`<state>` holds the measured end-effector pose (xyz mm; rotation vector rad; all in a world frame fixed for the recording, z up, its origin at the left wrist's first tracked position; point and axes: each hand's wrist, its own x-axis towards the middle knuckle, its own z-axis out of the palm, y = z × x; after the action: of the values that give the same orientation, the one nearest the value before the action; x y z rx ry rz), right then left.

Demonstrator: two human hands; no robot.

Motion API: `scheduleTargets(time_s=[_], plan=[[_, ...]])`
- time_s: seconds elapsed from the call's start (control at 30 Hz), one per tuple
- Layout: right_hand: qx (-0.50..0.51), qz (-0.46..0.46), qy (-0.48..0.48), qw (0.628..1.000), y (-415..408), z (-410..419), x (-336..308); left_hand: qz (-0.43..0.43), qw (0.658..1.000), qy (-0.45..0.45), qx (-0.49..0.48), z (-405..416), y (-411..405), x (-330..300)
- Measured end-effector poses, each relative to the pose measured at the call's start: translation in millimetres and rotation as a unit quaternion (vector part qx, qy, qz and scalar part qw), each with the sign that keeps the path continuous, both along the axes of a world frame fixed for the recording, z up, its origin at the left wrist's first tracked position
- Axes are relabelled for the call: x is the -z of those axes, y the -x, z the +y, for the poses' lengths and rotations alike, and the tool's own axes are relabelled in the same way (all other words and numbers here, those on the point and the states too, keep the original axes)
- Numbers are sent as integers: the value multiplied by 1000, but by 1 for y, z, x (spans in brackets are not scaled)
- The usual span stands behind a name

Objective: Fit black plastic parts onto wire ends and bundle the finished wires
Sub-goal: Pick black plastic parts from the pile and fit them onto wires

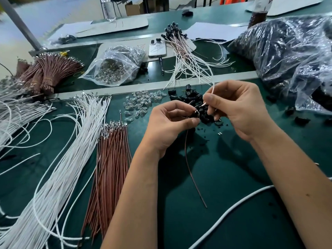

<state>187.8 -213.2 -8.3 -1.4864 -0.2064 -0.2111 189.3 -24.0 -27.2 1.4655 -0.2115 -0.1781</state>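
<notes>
Head view: left hand (167,123) pinches a black plastic part (196,113) with its brown wire (192,169), right hand (239,108) pinches a white wire (212,88) whose tip could miss the socket and bend.

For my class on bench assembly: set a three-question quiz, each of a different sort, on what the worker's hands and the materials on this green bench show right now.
1. True or false: the left hand pinches a black plastic part with a brown wire hanging below it.
2. Multiple choice: the right hand pinches the end of a
A. white wire
B. pen
C. phone
3. Fill in: the loose brown wires on the bench lie directly to the ____ of the long white wires, as seen from the head camera.

Key: 1 true; 2 A; 3 right.
</notes>
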Motion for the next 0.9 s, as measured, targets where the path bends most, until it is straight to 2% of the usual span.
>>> scheduleTargets(time_s=[0.2, 0.4, 0.7, 0.9], plan=[[13, -24, 30, 999, 2, 0, 1, 9, 1000, 10, -4, 0, -1, -1], [16, 8, 3, 1000, 0, 1, 4, 53, 995, 80, -8, -4, -1, -5], [19, 17, 21, 999, -1, 3, 10, 19, 998, 48, -36, -9, 2, -5], [14, 29, -5, 999, 1, 9, 11, 12, 998, 39, -41, -11, 5, -8]])
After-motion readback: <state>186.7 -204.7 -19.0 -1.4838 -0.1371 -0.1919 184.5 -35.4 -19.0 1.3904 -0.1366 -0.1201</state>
